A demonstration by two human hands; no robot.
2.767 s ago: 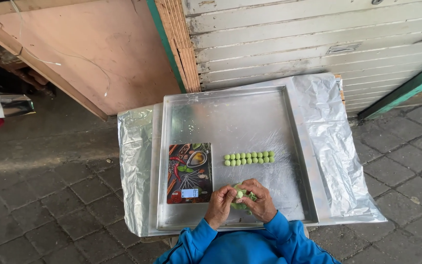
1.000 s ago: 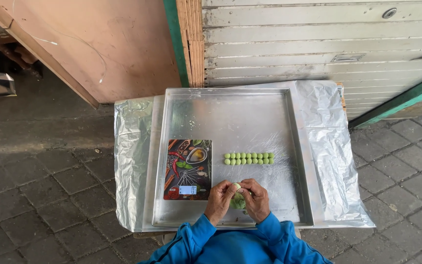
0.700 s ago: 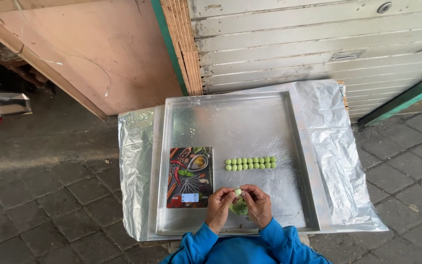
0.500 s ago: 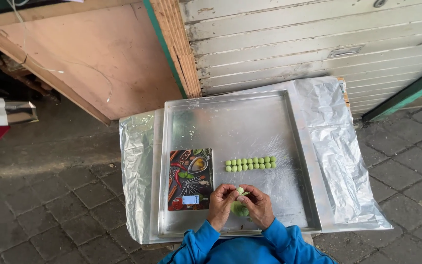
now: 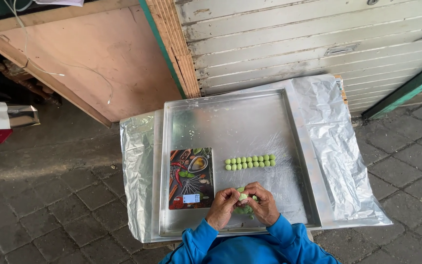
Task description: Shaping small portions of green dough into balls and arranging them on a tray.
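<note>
Pinching: left hand (image 5: pixel 223 207) and right hand (image 5: pixel 263 204) close fingertips on one green dough ball (image 5: pixel 243 196), held between them.
Below: more green dough, seemingly a lump, partly hidden.
Nearby: dough ball rows (image 5: pixel 249 162); kitchen scale (image 5: pixel 191 178); metal tray (image 5: pixel 230 117).

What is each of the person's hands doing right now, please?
Left hand: fingers closed on the green dough piece.
Right hand: fingers closed on the same green dough piece, above the metal tray.
</note>
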